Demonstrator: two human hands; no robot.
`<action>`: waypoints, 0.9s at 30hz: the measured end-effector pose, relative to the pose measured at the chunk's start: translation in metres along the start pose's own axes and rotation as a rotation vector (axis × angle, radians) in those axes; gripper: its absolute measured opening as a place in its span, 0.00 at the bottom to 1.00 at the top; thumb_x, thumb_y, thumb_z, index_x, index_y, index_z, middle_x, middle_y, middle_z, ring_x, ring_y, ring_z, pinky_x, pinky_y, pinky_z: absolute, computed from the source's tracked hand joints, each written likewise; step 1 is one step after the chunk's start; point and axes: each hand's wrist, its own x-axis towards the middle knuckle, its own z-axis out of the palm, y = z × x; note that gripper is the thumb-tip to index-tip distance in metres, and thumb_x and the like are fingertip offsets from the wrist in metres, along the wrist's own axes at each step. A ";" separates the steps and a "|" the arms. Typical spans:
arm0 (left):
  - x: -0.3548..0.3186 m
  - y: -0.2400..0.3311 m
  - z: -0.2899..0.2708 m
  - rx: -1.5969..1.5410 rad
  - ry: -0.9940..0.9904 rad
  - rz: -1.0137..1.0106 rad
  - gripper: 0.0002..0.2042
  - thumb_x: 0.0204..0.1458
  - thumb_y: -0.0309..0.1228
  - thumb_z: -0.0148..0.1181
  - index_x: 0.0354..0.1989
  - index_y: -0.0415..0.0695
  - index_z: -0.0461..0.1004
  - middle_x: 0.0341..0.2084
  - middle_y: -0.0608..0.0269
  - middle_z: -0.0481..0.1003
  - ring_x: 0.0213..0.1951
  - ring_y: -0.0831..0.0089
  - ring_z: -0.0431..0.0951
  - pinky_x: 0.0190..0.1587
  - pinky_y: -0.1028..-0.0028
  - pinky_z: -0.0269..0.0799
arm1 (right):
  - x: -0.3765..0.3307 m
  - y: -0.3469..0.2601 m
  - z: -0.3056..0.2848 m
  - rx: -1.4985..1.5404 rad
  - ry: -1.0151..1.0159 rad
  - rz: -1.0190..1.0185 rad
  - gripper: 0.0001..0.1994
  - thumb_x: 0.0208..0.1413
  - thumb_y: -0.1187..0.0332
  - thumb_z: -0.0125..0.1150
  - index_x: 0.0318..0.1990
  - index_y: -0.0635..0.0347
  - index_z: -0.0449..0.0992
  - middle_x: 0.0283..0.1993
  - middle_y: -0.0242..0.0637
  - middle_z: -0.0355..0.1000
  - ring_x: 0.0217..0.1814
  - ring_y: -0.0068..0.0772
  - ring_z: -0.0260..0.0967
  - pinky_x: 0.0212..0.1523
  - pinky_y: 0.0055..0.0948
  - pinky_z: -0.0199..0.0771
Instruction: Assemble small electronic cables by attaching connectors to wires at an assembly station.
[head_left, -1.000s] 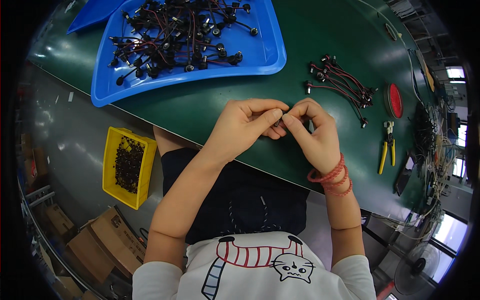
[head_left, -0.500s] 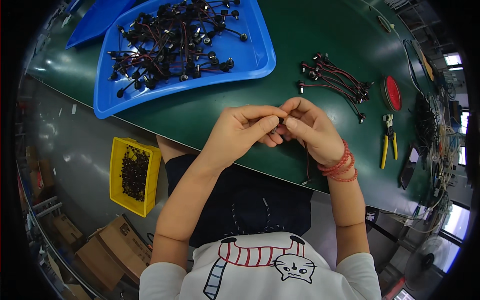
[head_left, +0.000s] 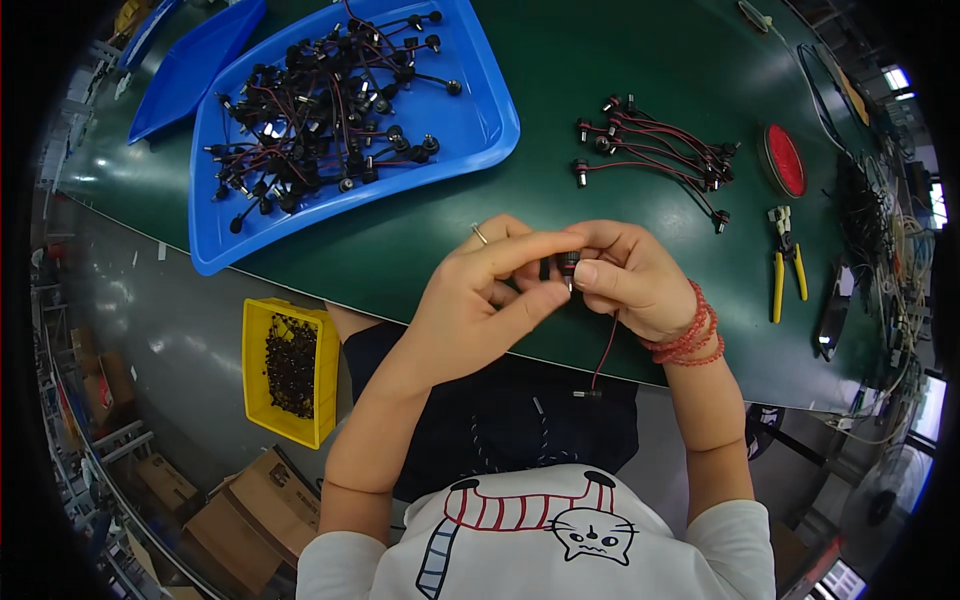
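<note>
Between my two hands is a short red-and-black connector cable; its black ridged end (head_left: 569, 263) with a silver tip shows between the fingers. My right hand (head_left: 640, 285) is closed, pinching that end between thumb and fingers. Curled around it from the other side, my left hand (head_left: 480, 290) has its forefinger over the top and its thumb by the silver tip. The cable's red wire (head_left: 605, 355) hangs below my right hand, with a small plug (head_left: 587, 394) at its loose end. Beyond my hands lies a bunch of similar cables (head_left: 665, 150) on the green table (head_left: 540, 190).
A blue tray (head_left: 505, 135) heaped with black-ended cables stands at the far left, near another blue tray (head_left: 190, 70). To the right lie a round red-filled tin (head_left: 783, 160), yellow-handled pliers (head_left: 788, 265) and a dark phone (head_left: 833, 320). A yellow bin (head_left: 325, 385) of small dark parts stands lower left.
The black end now shows more openly between my fingers. My left hand has opened somewhat, its thumb moving lower. The whole view has shifted slightly, with the tray farther left.
</note>
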 end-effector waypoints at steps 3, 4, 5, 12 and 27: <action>-0.003 0.003 0.001 0.271 -0.033 0.124 0.18 0.31 0.24 0.63 0.36 0.41 0.71 0.20 0.69 0.60 0.18 0.84 0.60 0.20 0.86 0.58 | -0.003 0.002 -0.003 0.048 -0.046 0.022 0.15 0.44 0.67 0.54 0.38 0.68 0.64 0.27 0.33 0.63 0.16 0.10 0.48 0.12 0.10 0.42; -0.003 0.004 0.001 0.275 -0.034 0.122 0.18 0.31 0.24 0.63 0.36 0.41 0.71 0.20 0.69 0.60 0.18 0.84 0.60 0.20 0.86 0.58 | -0.004 0.003 -0.004 0.061 -0.074 0.038 0.16 0.44 0.67 0.54 0.38 0.69 0.64 0.27 0.34 0.63 0.15 0.10 0.48 0.12 0.10 0.42; -0.002 0.005 0.001 0.320 -0.036 0.160 0.18 0.30 0.24 0.63 0.36 0.42 0.71 0.18 0.69 0.61 0.18 0.83 0.60 0.20 0.86 0.58 | -0.005 0.004 -0.004 0.073 -0.102 0.054 0.17 0.43 0.66 0.54 0.38 0.70 0.65 0.28 0.36 0.64 0.15 0.11 0.48 0.12 0.10 0.42; 0.001 0.008 0.000 0.444 -0.088 0.312 0.20 0.27 0.23 0.63 0.35 0.43 0.71 0.14 0.69 0.62 0.17 0.82 0.61 0.19 0.83 0.56 | -0.009 0.002 -0.001 0.044 -0.138 0.040 0.13 0.45 0.68 0.52 0.36 0.68 0.67 0.27 0.32 0.66 0.13 0.08 0.45 0.11 0.11 0.41; -0.001 0.004 -0.007 0.430 -0.047 0.275 0.18 0.29 0.21 0.60 0.34 0.40 0.71 0.15 0.69 0.61 0.18 0.82 0.61 0.20 0.84 0.56 | -0.008 0.000 0.011 0.038 -0.017 0.010 0.15 0.48 0.65 0.48 0.37 0.72 0.64 0.26 0.35 0.64 0.19 0.12 0.54 0.15 0.11 0.51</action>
